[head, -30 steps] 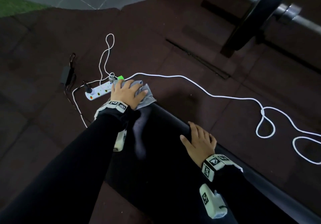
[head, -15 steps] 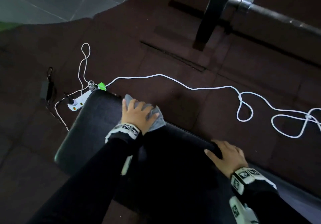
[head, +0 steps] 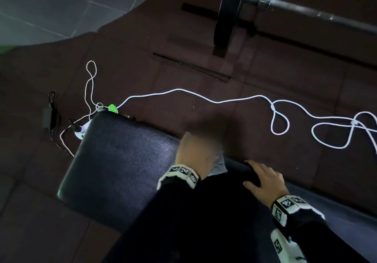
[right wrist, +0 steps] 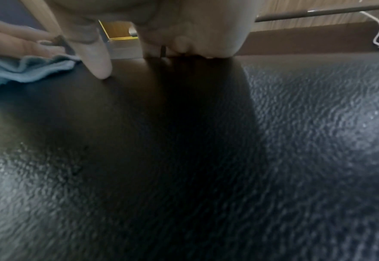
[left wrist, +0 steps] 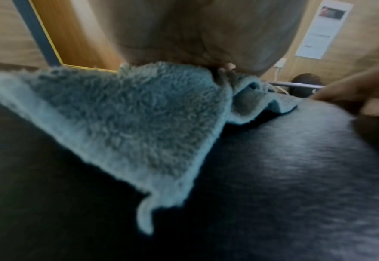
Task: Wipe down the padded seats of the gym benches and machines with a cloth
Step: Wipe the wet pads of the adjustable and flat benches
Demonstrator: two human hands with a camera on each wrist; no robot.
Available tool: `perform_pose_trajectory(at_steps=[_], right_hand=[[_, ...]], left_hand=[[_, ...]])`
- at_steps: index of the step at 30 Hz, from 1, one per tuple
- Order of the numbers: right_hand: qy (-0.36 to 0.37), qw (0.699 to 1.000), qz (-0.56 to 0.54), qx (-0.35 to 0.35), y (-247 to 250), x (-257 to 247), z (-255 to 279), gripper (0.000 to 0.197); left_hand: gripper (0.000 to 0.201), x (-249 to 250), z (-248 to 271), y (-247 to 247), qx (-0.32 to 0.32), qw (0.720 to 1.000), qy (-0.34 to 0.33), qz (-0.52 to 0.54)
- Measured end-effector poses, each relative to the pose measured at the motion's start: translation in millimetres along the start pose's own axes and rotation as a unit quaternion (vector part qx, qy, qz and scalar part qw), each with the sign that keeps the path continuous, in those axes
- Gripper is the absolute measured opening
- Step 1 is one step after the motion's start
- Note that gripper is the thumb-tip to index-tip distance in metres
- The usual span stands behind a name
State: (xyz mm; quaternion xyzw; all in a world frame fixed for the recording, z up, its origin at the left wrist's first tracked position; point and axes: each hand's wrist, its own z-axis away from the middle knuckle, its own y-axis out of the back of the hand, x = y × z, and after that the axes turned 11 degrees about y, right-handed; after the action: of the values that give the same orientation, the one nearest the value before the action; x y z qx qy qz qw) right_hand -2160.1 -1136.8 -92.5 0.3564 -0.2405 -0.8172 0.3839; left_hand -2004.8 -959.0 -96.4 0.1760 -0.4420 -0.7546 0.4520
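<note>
The black padded bench seat point(head: 122, 156) runs from centre left to lower right in the head view. My left hand point(head: 195, 152), blurred by motion, presses a grey-blue cloth point(head: 220, 164) flat onto the pad near its far edge. In the left wrist view the cloth point(left wrist: 139, 114) bunches under the palm on the pad point(left wrist: 295, 167). My right hand point(head: 265, 177) rests on the pad just right of the cloth, fingers at the far edge. The right wrist view shows its thumb point(right wrist: 99, 58) on the pad point(right wrist: 295, 123), beside the cloth point(right wrist: 16, 68).
A white cable point(head: 204, 97) snakes across the dark rubber floor beyond the bench to a power strip point(head: 81, 132) by the bench's left end. A black adapter point(head: 48, 115) lies further left. A barbell with a weight plate point(head: 226, 11) lies at the top right.
My left hand has slid the cloth along the pad from the bench's left end toward my right hand. The right hand has kept its place on the pad.
</note>
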Motion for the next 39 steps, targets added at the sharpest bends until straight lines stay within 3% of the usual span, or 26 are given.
perform_pose_trajectory(at_steps=[3, 6, 9, 14, 19, 22, 26, 28, 30, 36, 39], right_hand=[[0.011, 1.0, 0.001, -0.006, 0.5, 0.5, 0.3, 0.071], [0.013, 1.0, 0.005, -0.016, 0.9, 1.5, 0.0, 0.093], [0.012, 1.0, 0.024, -0.016, -1.1, 2.6, -1.1, 0.1], [0.004, 0.999, 0.034, -0.032, -1.7, 3.8, -4.3, 0.106], [0.01, 0.999, 0.031, -0.038, 1.0, 5.8, -3.5, 0.109], [0.015, 0.998, 0.031, -0.052, 4.5, 5.3, -3.6, 0.105], [0.009, 0.999, 0.011, -0.047, 7.2, 1.2, -0.6, 0.079], [0.001, 0.999, 0.014, -0.04, 7.0, -2.0, -0.4, 0.07], [-0.011, 0.999, 0.018, -0.037, 6.3, -4.3, -1.5, 0.067], [-0.013, 0.999, 0.004, -0.045, 7.0, -8.9, 4.8, 0.067], [0.005, 0.999, -0.001, -0.041, 7.4, -8.8, 14.5, 0.07]], left_hand=[[0.063, -29.2, -6.6, 6.1, -0.005, 0.999, 0.039, -0.033], [0.06, -33.2, -5.9, 12.6, -0.001, 0.997, 0.065, -0.039], [0.052, -6.3, -6.0, 7.9, -0.004, 0.995, 0.097, -0.011], [0.055, 68.0, 5.2, -12.0, -0.011, 1.0, 0.014, 0.009], [0.052, 87.8, 8.6, -12.3, -0.036, 0.998, 0.015, 0.04], [0.051, 69.5, 5.9, -9.0, -0.026, 0.998, 0.041, 0.032], [0.053, 33.1, 8.7, -3.1, -0.021, 0.994, 0.099, 0.032], [0.068, 23.5, 16.4, -5.6, -0.005, 0.989, 0.128, 0.077], [0.076, 23.9, 25.3, -10.5, 0.001, 0.979, 0.17, 0.111], [0.06, 42.2, 32.8, -4.0, -0.027, 0.96, 0.227, 0.159], [0.08, 30.8, 41.6, 2.5, -0.067, 0.964, 0.221, 0.13]])
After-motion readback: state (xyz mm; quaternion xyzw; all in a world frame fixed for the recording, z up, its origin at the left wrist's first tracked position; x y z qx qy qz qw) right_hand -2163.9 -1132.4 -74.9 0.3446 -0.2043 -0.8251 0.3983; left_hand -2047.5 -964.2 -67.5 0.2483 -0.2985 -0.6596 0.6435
